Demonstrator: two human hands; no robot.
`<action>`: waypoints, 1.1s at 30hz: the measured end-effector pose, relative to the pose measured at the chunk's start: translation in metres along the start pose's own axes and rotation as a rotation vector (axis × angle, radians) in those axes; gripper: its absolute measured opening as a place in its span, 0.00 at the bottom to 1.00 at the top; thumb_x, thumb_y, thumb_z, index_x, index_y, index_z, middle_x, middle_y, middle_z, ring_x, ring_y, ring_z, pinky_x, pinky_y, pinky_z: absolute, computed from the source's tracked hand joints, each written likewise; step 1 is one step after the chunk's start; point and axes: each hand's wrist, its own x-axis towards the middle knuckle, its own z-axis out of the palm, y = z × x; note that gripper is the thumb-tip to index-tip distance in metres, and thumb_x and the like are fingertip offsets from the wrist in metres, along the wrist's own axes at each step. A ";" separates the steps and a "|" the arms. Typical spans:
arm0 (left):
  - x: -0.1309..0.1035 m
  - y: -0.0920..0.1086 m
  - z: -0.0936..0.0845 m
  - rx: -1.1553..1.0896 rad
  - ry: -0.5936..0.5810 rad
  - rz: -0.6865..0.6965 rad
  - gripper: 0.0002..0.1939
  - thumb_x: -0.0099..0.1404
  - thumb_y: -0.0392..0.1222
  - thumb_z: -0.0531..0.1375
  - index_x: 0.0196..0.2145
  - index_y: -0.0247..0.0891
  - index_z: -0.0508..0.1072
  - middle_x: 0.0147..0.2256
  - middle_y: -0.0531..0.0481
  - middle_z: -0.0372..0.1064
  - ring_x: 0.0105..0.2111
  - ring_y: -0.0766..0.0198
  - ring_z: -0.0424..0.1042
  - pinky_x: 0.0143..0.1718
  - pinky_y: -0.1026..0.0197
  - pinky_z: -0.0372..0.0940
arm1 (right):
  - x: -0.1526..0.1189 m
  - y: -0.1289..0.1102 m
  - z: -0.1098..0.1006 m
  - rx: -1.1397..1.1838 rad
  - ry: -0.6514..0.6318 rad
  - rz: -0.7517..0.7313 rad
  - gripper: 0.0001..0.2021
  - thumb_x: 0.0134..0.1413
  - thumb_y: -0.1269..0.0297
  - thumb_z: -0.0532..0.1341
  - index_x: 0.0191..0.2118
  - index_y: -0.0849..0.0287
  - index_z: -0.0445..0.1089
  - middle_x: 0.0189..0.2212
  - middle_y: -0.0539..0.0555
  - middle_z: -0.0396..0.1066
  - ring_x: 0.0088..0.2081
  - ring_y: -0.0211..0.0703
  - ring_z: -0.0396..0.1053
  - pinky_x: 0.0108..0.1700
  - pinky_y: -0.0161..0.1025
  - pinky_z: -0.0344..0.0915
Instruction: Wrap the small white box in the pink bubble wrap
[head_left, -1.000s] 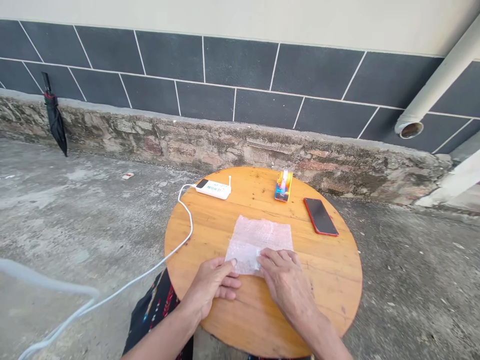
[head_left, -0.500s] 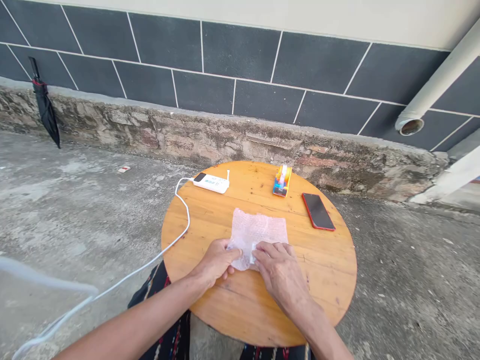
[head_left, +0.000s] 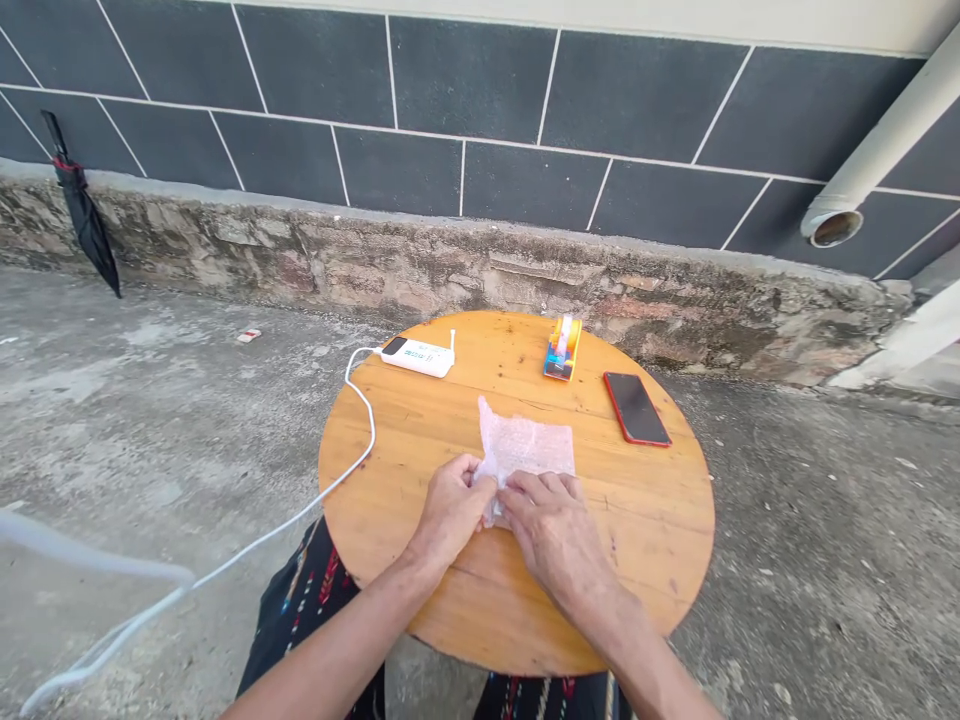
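A sheet of pinkish, clear bubble wrap (head_left: 532,445) lies near the front middle of the round wooden table (head_left: 420,430). My left hand (head_left: 454,505) grips its left edge, thumb on top, and folds that side inward. With fingers bent, my right hand (head_left: 551,520) presses on the near part of the wrap. A small whitish item shows between the two hands at the fold, mostly covered by fingers and wrap; its kind is unclear.
Toward the back stand a white power bank (head_left: 417,356) with a white cable (head_left: 373,420) running off left and a yellow-and-blue tape dispenser (head_left: 562,347). A red-edged phone (head_left: 637,408) lies at the right. A black umbrella (head_left: 86,215) leans on the wall.
My left hand has moved right and slightly up, folding the wrap's left side inward toward my right hand. The wrap's far left corner now stands up. The view has shifted slightly.
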 end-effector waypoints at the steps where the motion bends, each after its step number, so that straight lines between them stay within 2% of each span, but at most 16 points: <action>1: -0.001 0.001 0.002 0.000 -0.002 0.009 0.04 0.54 0.39 0.54 0.28 0.36 0.66 0.17 0.58 0.62 0.14 0.71 0.61 0.12 0.71 0.56 | 0.000 0.000 0.000 0.011 -0.006 0.005 0.07 0.56 0.73 0.60 0.38 0.55 0.72 0.40 0.51 0.73 0.39 0.46 0.64 0.42 0.44 0.53; 4: -0.004 0.006 0.003 0.022 -0.013 0.044 0.05 0.54 0.39 0.54 0.28 0.36 0.67 0.18 0.57 0.63 0.14 0.71 0.61 0.14 0.70 0.58 | 0.000 0.000 -0.001 0.037 -0.021 0.014 0.07 0.56 0.74 0.59 0.38 0.57 0.72 0.41 0.51 0.73 0.40 0.47 0.64 0.43 0.45 0.54; 8: -0.008 0.011 0.001 0.090 -0.035 0.109 0.07 0.55 0.40 0.54 0.29 0.35 0.69 0.21 0.55 0.66 0.18 0.69 0.64 0.18 0.68 0.60 | 0.000 -0.001 -0.002 0.115 -0.020 0.041 0.07 0.55 0.76 0.58 0.36 0.59 0.71 0.38 0.54 0.73 0.39 0.48 0.65 0.43 0.45 0.56; 13: -0.014 0.015 0.001 0.241 -0.023 0.212 0.06 0.55 0.38 0.55 0.29 0.36 0.72 0.22 0.55 0.65 0.22 0.68 0.64 0.23 0.67 0.57 | -0.002 0.000 0.000 0.334 0.021 0.188 0.09 0.49 0.78 0.58 0.36 0.59 0.66 0.35 0.54 0.71 0.40 0.49 0.66 0.43 0.43 0.61; 16: -0.020 0.018 0.003 0.330 -0.029 0.285 0.05 0.54 0.37 0.57 0.28 0.37 0.72 0.22 0.56 0.63 0.23 0.68 0.61 0.25 0.66 0.55 | -0.003 0.004 0.002 0.458 0.070 0.247 0.16 0.47 0.78 0.57 0.44 0.59 0.63 0.40 0.56 0.71 0.43 0.48 0.69 0.44 0.43 0.64; 19: -0.025 0.022 0.001 0.401 -0.058 0.364 0.05 0.54 0.34 0.57 0.29 0.38 0.73 0.25 0.55 0.63 0.25 0.67 0.61 0.28 0.64 0.55 | -0.005 0.011 0.003 0.558 0.081 0.245 0.24 0.46 0.78 0.56 0.52 0.59 0.57 0.48 0.59 0.67 0.44 0.44 0.71 0.46 0.42 0.66; 22: -0.027 0.025 -0.005 0.529 -0.163 0.478 0.10 0.51 0.30 0.56 0.32 0.39 0.72 0.29 0.54 0.65 0.28 0.66 0.63 0.30 0.64 0.56 | -0.008 0.017 0.001 0.605 0.056 0.226 0.23 0.46 0.78 0.54 0.50 0.58 0.57 0.55 0.61 0.61 0.44 0.42 0.72 0.48 0.43 0.66; 24: -0.028 0.026 -0.009 0.634 -0.222 0.539 0.13 0.51 0.29 0.55 0.34 0.38 0.71 0.31 0.53 0.65 0.29 0.65 0.64 0.30 0.64 0.57 | -0.010 0.021 -0.001 0.627 0.040 0.222 0.21 0.46 0.79 0.52 0.48 0.57 0.58 0.56 0.61 0.60 0.45 0.42 0.72 0.50 0.44 0.66; 30: -0.027 0.026 -0.012 0.838 -0.247 0.601 0.13 0.66 0.32 0.48 0.41 0.38 0.71 0.34 0.49 0.67 0.35 0.61 0.68 0.37 0.61 0.61 | -0.012 0.023 -0.002 0.647 0.023 0.238 0.20 0.48 0.78 0.52 0.48 0.57 0.59 0.53 0.61 0.65 0.47 0.43 0.72 0.50 0.45 0.67; 33: -0.027 0.028 -0.009 0.951 -0.276 0.602 0.14 0.68 0.34 0.47 0.42 0.38 0.72 0.34 0.48 0.66 0.34 0.60 0.68 0.36 0.60 0.62 | -0.012 0.023 -0.001 0.638 0.037 0.237 0.20 0.48 0.79 0.51 0.48 0.57 0.59 0.51 0.60 0.66 0.47 0.43 0.72 0.51 0.46 0.66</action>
